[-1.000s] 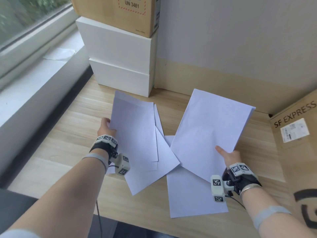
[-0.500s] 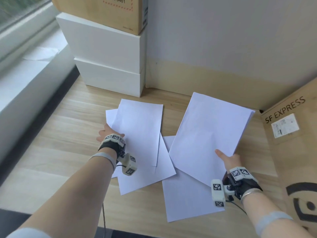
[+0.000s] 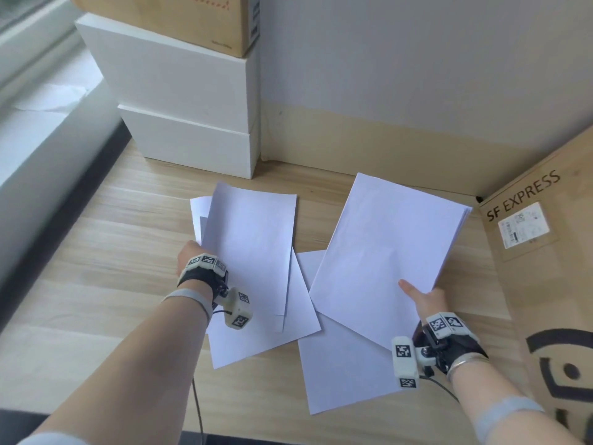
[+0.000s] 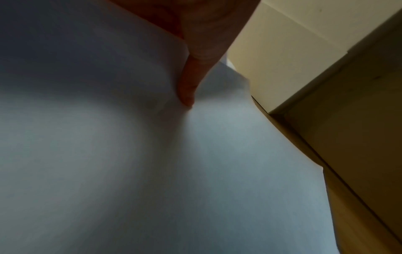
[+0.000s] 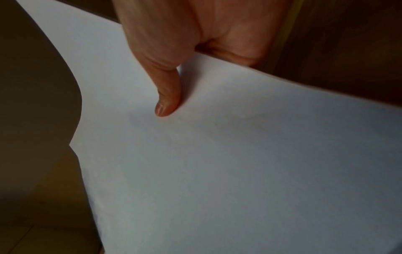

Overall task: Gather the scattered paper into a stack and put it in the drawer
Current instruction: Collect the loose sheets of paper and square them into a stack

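Loose sheets [image 3: 256,284] lie left of the held stack [image 3: 385,252].

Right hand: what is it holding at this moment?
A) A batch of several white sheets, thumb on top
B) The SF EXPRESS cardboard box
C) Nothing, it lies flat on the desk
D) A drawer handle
A. The right hand pinches the near corner of a batch of white sheets, thumb pressed on the top sheet, with layered edges showing at the far corner.
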### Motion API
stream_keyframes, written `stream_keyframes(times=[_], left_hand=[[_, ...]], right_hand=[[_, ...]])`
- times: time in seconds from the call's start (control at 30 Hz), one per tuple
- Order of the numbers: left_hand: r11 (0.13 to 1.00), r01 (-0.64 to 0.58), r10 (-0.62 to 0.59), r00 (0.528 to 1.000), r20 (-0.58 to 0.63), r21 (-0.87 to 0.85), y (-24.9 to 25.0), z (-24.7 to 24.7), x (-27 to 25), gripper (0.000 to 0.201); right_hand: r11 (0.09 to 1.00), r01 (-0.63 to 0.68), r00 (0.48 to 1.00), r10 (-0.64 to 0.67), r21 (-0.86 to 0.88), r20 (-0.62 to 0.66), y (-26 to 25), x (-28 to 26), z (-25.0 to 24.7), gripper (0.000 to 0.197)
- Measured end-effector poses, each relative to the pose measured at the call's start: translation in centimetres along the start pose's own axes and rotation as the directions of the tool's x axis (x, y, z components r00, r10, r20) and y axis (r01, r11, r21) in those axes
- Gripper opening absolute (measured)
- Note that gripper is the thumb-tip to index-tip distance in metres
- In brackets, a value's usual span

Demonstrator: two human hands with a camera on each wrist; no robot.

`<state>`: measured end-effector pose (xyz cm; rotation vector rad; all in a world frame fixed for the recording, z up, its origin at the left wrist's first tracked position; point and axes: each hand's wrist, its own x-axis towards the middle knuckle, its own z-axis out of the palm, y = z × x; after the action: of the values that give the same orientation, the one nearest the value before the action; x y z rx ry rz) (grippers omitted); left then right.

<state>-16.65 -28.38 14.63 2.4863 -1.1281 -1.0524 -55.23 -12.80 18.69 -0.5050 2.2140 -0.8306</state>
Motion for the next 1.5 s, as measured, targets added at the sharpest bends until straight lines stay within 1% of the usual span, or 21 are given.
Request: stream_keyframes(times=[0.1, 0.13, 0.23, 0.3, 0.4, 0.47, 0.57, 0.67, 0.77, 0.83, 1.0, 1.03, 1.13, 1.2, 1.27, 1.33, 1.4, 1.47, 1.5], left_hand=[[0.996, -0.086, 0.086, 0.994, 0.067, -0.006, 0.1, -0.9, -0.3, 0.015], [0.993, -0.117, 0.118, 0.989, 0.087, -0.011, 0.2, -1.1, -0.5, 0.018], [0.980, -0.198, 0.200, 0.972, 0.123, -0.024, 0.5, -2.0, -0.9, 0.039], [0.967, -0.252, 0.256, 0.954, 0.156, -0.047, 0.6, -2.6, -0.9, 0.045], [0.938, -0.308, 0.338, 0.915, 0.220, -0.158, 1.1, -3.9, -1.1, 0.052], [0.910, -0.311, 0.378, 0.893, 0.243, -0.274, 1.6, -4.9, -1.3, 0.058], [0.861, -0.262, 0.410, 0.864, 0.292, -0.435, 2.6, -6.4, -1.6, 0.058], [0.832, -0.214, 0.429, 0.832, 0.350, -0.511, 3.8, -7.1, -1.8, 0.058], [0.797, -0.213, 0.471, 0.805, 0.361, -0.565, 5.0, -6.9, -2.7, 0.058], [0.793, -0.218, 0.488, 0.786, 0.380, -0.568, 5.7, -6.1, -3.6, 0.057], [0.808, -0.225, 0.482, 0.783, 0.393, -0.544, 6.3, -3.3, -5.3, 0.055], [0.807, -0.225, 0.483, 0.784, 0.390, -0.546, 6.4, -2.8, -5.6, 0.053], [0.819, -0.207, 0.458, 0.797, 0.394, -0.535, 6.4, -1.7, -6.0, 0.048], [0.818, -0.182, 0.451, 0.791, 0.413, -0.545, 6.4, -1.1, -6.1, 0.045], [0.817, -0.176, 0.459, 0.775, 0.435, -0.549, 6.6, -0.7, -6.5, 0.048], [0.804, -0.197, 0.493, 0.748, 0.443, -0.561, 7.1, -0.5, -7.4, 0.051], [0.803, -0.227, 0.510, 0.740, 0.438, -0.551, 7.7, -0.2, -7.9, 0.052], [0.807, -0.272, 0.522, 0.743, 0.419, -0.523, 8.3, 0.0, -8.1, 0.048], [0.805, -0.290, 0.527, 0.750, 0.400, -0.517, 8.7, 0.0, -8.2, 0.041]], right_hand=[[1.000, 0.004, 1.000, -0.004, -0.002, -0.010, -0.1, 0.2, -0.2, 0.052], [1.000, 0.005, 1.000, -0.005, -0.005, -0.015, -0.1, 0.2, -0.2, 0.049], [1.000, 0.011, 0.999, -0.010, 0.011, -0.036, -0.6, 0.2, -0.3, 0.039], [1.000, 0.012, 0.999, -0.012, 0.011, -0.032, -0.8, 0.2, -0.2, 0.039], [1.000, 0.004, 1.000, -0.004, -0.010, -0.031, -1.2, 0.1, -0.1, 0.041], [1.000, 0.000, 0.999, -0.001, -0.015, -0.034, -1.5, 0.1, -0.1, 0.043], [0.999, -0.001, 1.000, 0.000, -0.034, -0.031, -2.3, -0.3, 0.1, 0.045], [0.999, 0.002, 1.000, -0.002, -0.039, -0.011, -3.2, -0.7, 0.6, 0.046], [0.999, 0.015, 0.999, -0.014, -0.045, 0.034, -4.3, -1.3, 1.7, 0.054], [0.997, 0.029, 0.997, -0.024, -0.065, 0.080, -4.9, -1.8, 2.6, 0.059], [0.996, 0.068, 0.981, -0.054, -0.066, 0.188, -6.1, -3.1, 4.5, 0.058], [0.995, 0.079, 0.976, -0.064, -0.066, 0.207, -6.2, -3.2, 4.7, 0.056], [0.994, 0.099, 0.969, -0.084, -0.055, 0.234, -6.8, -3.8, 4.8, 0.041], [0.991, 0.107, 0.967, -0.086, -0.079, 0.241, -7.3, -4.2, 4.8, 0.034], [0.985, 0.117, 0.963, -0.080, -0.131, 0.256, -7.9, -4.6, 4.7, 0.029], [0.981, 0.126, 0.957, -0.080, -0.150, 0.280, -8.2, -4.8, 4.6, 0.025], [0.978, 0.143, 0.945, -0.090, -0.152, 0.315, -8.7, -5.2, 4.3, 0.019], [0.986, 0.134, 0.937, -0.095, -0.096, 0.336, -9.1, -5.5, 4.1, 0.029], [0.992, 0.120, 0.935, -0.101, -0.036, 0.339, -9.3, -5.4, 4.0, 0.027]])
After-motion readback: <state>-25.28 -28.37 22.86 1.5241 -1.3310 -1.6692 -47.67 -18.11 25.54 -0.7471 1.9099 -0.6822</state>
